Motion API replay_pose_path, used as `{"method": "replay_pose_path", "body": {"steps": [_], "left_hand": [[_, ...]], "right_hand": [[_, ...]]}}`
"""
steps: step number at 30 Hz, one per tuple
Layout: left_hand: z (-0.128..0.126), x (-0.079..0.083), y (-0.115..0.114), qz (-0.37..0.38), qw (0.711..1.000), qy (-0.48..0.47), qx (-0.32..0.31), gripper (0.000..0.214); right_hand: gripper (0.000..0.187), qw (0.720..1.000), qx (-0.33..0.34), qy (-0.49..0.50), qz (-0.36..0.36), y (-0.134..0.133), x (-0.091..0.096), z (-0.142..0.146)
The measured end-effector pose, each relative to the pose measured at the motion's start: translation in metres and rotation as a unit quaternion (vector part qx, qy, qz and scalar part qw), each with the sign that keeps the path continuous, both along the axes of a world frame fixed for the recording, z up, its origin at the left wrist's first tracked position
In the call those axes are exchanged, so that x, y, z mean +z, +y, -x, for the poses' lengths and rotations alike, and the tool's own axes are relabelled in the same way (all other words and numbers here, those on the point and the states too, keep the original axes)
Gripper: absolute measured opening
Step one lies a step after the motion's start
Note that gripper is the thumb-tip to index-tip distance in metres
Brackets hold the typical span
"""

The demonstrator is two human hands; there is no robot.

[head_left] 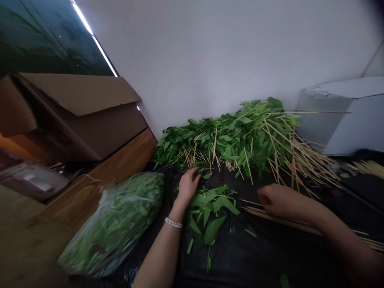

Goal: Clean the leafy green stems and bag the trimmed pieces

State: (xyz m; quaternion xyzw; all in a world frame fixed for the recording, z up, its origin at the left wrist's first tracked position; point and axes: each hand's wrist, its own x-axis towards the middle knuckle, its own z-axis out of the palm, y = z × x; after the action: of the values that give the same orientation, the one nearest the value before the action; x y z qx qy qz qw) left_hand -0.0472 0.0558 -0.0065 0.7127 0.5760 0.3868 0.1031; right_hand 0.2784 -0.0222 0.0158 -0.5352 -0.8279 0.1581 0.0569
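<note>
My left hand [188, 185], a beaded bracelet at its wrist, reaches over the black plastic sheet with thumb and fingers apart. Just beyond its fingertips are a leaf [207, 174] and the lower ends of skewered greens. Loose cut leaves and stem pieces [213, 230] lie to the right of my left forearm. My right hand [274, 200] is curled closed above thin bamboo skewers [288, 219]; what its fingers hold, if anything, is hidden. Along the wall rests a long heap of leafy greens [228, 136], with many skewers [309, 160] sticking out at its right end.
A clear plastic bag full of leaves [120, 224] lies left of my left arm. An open cardboard box [90, 124] stands at the wooden board [126, 156]. At the right is a white box [354, 112]. More skewers [370, 168] lie at the far right.
</note>
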Motion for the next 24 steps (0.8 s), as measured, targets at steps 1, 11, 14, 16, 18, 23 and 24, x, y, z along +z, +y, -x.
{"method": "replay_pose_path", "body": {"steps": [1,11,14,16,18,23,24], "left_hand": [[-0.001,-0.002,0.0,0.004,1.0,0.017,-0.003,0.038],[-0.005,0.007,-0.005,-0.06,0.995,0.051,0.067,0.02],[-0.005,0.017,-0.007,-0.08,0.991,-0.076,0.071,0.028],[-0.005,0.021,-0.009,-0.053,0.979,-0.194,0.042,0.033],[-0.007,0.024,-0.01,-0.009,0.958,-0.285,0.004,0.037],[-0.015,0.026,-0.012,0.111,0.933,-0.336,-0.06,0.034],[-0.016,0.026,-0.012,0.138,0.926,-0.344,-0.075,0.037]], "right_hand": [[0.012,1.0,-0.002,0.005,-0.008,0.001,0.0,-0.001],[0.014,0.993,-0.001,0.065,-0.102,-0.003,0.01,0.027],[0.013,0.99,-0.005,0.071,-0.123,-0.004,0.009,0.03],[0.013,0.989,-0.007,0.069,-0.129,-0.004,0.009,0.031],[0.012,0.988,-0.009,0.065,-0.136,-0.004,0.009,0.032],[0.014,0.984,0.001,0.07,-0.162,-0.006,0.006,0.04],[0.014,0.983,0.004,0.071,-0.168,-0.006,0.005,0.042]]}}
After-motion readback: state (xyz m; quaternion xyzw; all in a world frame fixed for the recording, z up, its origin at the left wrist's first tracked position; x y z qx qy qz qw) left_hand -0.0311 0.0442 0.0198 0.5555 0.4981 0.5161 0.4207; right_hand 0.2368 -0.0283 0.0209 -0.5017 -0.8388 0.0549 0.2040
